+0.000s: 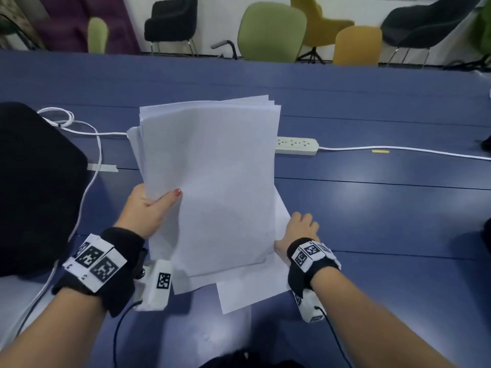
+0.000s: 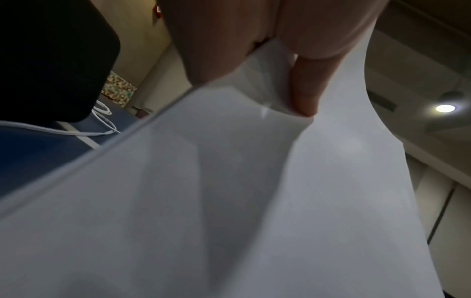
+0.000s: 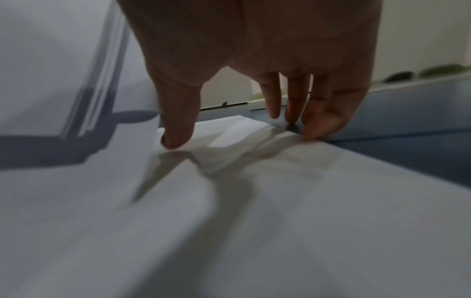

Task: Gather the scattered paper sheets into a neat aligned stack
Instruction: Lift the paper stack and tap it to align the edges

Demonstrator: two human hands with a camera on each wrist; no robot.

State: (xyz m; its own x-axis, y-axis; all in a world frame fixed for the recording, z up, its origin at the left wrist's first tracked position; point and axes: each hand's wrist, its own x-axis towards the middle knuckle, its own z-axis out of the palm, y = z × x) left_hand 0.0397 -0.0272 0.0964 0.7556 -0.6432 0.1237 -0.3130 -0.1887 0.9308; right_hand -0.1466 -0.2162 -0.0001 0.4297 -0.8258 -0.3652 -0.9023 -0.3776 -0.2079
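1. Currently the paper bundle (image 1: 210,166) is pinched at its left edge by the left hand (image 1: 148,208), thumb on top and fingers curled behind; it is tilted up off the blue table (image 1: 372,208), near end resting on the loose sheets.
2. Loose sheets (image 1: 252,288) lie flat on the table under and beside the bundle, pinned by the spread, straight fingertips (image 3: 175,139) of the right hand (image 1: 300,229).
3. Step judged: the last loose sheets are to be picked up and added.
4. One sheet edge is already buckled under the right thumb; the edge should be lifted, not shoved, or a crease is likely.
5. Bundle edges are fanned at the top; jogging on the table is needed after merging.
6. Loose-sheet count cannot be told: overlapped and partly covered.
7. Left fingers behind the bundle are mostly hidden; both wrist views are blurred.
8. Power strip (image 1: 296,146) is partly hidden behind the bundle.
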